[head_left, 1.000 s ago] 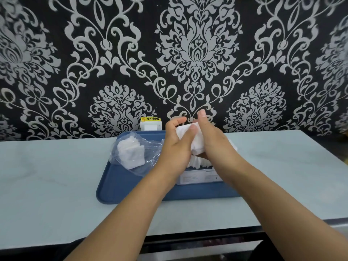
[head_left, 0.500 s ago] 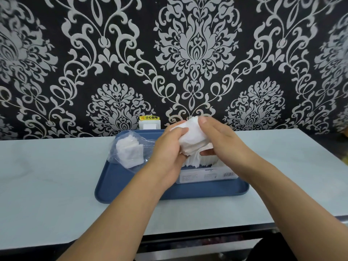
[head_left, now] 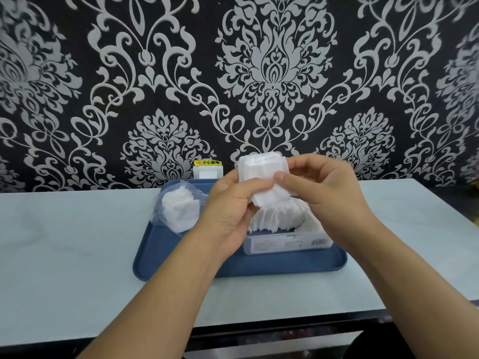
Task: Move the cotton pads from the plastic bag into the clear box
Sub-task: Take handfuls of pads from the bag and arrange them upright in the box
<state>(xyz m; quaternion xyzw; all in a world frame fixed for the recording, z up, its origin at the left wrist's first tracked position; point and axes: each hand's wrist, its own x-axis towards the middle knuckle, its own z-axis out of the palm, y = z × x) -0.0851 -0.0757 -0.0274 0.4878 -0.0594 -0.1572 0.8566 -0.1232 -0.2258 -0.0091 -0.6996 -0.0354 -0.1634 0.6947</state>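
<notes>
Holding a stack of cotton pads (head_left: pixel 264 181) w/ both hands, center of frame, above the clear box (head_left: pixel 287 243). Left hand (head_left: pixel 230 213) grips the stack from the lower left, fingers (head_left: pixel 248 189) curled shut on its lower edge. Right hand (head_left: pixel 324 187) comes in from the right; thumb presses the stack's front face, other fingers wrapped behind it, so also closed on the pads. Stack is tilted, top edge leaning toward the wall, and sits apart from the box, not touching its rim as far as can be seen.

Clear box sits on the right half of the blue tray (head_left: pixel 233 268), w/ a label on its front wall. More white pads (head_left: pixel 278 218) already stand packed on edge inside it, fanned, tops poking above the rim.

Plastic bag (head_left: pixel 178 206) lies at the tray's back-left corner, center-left of frame, crumpled, w/ a clump of pads visible through the film. Bag is just beside the left wrist; can't tell if they touch.

Tray rests on the pale desk (head_left: pixel 77 242), near its back edge. Behind the tray, a white wall socket (head_left: pixel 208 173) w/ a yellow sticker on top, set in black-and-silver patterned wallpaper (head_left: pixel 274 73).
</notes>
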